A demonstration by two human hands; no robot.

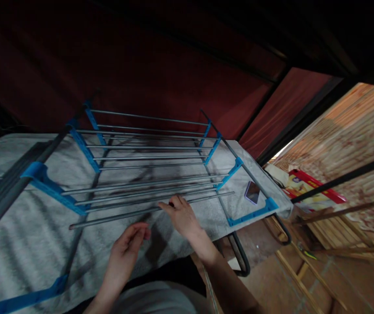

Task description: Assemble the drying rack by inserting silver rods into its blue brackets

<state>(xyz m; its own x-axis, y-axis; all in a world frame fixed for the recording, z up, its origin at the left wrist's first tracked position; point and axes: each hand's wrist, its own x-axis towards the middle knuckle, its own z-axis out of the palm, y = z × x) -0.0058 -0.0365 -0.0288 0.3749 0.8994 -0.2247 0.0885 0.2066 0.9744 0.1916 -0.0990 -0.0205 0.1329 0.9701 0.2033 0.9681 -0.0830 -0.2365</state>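
Grey metal to begin: clamped a loose rod near its middle between thumb and fingers of the right hand. Held the left hand lower and apart from the rod, curled loosely around nothing visible; could not tell touching from apart between its thumb and fingertips. Found the rod slanted above a grey cloth, just in front of the rack, with both ends free of any bracket. Judged the assembly partly done: saw three pairs of blue brackets already bridged by rods, but the nearest pair not yet bridged. Judged the loose rod, too, as unfitted. Noted some grey tubes at far left, without telling spare from fixed, and a phone beside the right side pole.
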